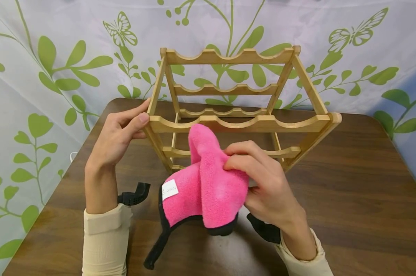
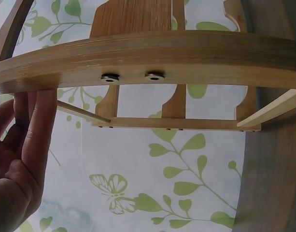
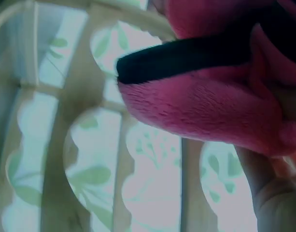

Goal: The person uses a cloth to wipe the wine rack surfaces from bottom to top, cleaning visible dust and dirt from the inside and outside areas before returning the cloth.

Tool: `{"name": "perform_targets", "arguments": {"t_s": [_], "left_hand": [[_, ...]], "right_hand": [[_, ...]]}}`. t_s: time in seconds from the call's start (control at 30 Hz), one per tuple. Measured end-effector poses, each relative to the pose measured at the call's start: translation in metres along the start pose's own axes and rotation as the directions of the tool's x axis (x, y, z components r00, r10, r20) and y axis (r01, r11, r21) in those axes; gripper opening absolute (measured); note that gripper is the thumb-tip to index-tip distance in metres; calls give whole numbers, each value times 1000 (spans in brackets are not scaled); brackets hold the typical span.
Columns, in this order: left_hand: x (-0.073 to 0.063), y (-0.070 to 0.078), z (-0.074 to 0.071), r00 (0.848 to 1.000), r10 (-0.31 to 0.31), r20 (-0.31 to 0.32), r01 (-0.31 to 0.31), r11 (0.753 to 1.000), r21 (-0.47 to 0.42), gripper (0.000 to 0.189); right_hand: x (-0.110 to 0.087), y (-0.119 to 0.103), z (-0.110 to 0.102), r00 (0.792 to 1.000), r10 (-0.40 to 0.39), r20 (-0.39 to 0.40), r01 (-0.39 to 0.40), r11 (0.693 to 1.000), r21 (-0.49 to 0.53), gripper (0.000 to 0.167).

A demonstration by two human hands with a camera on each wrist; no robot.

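A wooden wine rack (image 1: 242, 124) with scalloped rails stands on the table. At its upper left front corner my left hand (image 1: 116, 132) holds the frame, thumb by the corner and forefinger along the side rail. In the left wrist view the fingers (image 2: 39, 128) meet the edge of a rail with bolt heads. My right hand (image 1: 266, 180) grips a bunched pink fleecy cloth (image 1: 218, 184) with black edging, a black strap end and a white tag. The cloth overlaps the rack's front rail in the head view. In the right wrist view the cloth (image 3: 196, 104) hides most of that hand.
The brown wooden table (image 1: 360, 199) extends around the rack. Behind it hangs a pale curtain (image 1: 76, 23) with green leaves and butterflies. Black wrist straps (image 1: 133, 196) sit at both cream sleeves.
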State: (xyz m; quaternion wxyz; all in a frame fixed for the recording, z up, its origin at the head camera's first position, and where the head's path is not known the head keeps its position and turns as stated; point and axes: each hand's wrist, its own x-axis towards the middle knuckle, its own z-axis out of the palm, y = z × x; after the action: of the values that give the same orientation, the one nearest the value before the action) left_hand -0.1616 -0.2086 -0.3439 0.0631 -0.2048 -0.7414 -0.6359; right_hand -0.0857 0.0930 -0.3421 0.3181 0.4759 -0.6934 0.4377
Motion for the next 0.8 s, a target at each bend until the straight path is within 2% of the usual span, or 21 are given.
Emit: {"name": "perform_targets", "arguments": {"t_s": [0.23,0.3,0.4,0.53,0.67,0.8], "left_hand": [[0,-1,-1,1000,-3,3,3,1000,-5,37],[0,-1,-1,1000,-5,6,5,1000,-16,38],[1,-1,-1,1000,-5,7,5,1000,-17,38],[1,-2,-1,1000,5,11,-5,1000,8,38],[0,-2,-2,1000,4,12,-4,999,45,38],[0,-1,-2,1000,-7,9,6,997,72,38]], "right_hand": [[3,4,40,988,-144,-55,142,989,-39,6],[3,7,50,985,-158,-64,155,987,-51,6],[0,14,61,988,-134,-72,127,988,-91,8],[-5,21,67,992,-69,-107,47,979,-196,6],[-8,25,68,984,-27,-176,-19,967,-253,9],[-8,27,65,976,-19,-218,-49,952,-302,13]]}}
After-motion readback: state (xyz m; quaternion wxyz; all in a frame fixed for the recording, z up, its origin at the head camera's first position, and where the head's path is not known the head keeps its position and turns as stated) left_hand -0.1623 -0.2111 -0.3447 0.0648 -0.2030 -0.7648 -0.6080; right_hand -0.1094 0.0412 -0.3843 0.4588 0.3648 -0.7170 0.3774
